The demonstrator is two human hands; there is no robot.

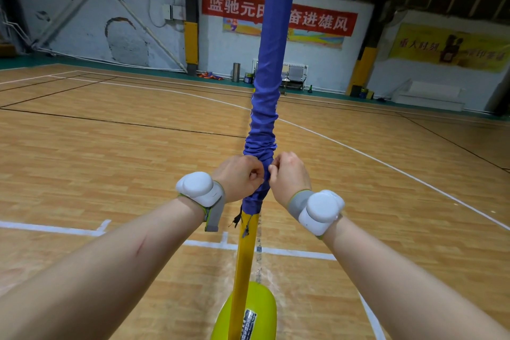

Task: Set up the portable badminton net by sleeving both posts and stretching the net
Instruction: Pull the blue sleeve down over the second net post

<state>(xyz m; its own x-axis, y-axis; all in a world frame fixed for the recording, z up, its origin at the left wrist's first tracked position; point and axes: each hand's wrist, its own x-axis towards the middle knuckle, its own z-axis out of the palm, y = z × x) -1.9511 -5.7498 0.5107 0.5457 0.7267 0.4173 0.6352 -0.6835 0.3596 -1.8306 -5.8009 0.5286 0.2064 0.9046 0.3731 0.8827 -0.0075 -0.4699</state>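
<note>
**While one post is being sleeved, the net is not yet stretched**

Although the blue sleeve (265, 119) is drawn over the upper length of the yellow post (245, 257), its lower part is bunched in thick folds around the post. Its hem is seen partway down the post, well above the yellow-green base (248, 312) at the post's foot. On the post's left side the bunched cloth is gripped by the left hand (238, 176), fingers curled into it. On the post's right side the same cloth is pinched by the right hand (289, 176). Both hands are held just above the hem, close against the post. A dark cord (242, 225) is seen hanging from the hem, just beside the post.

The sleeving of this post is judged to be well advanced but unfinished, since the folds are not smoothed and bare yellow is left below the hem. No second post is shown, so its state cannot be told. No taut net is seen leading away from the post, so the stretching is judged to be left undone.
</note>
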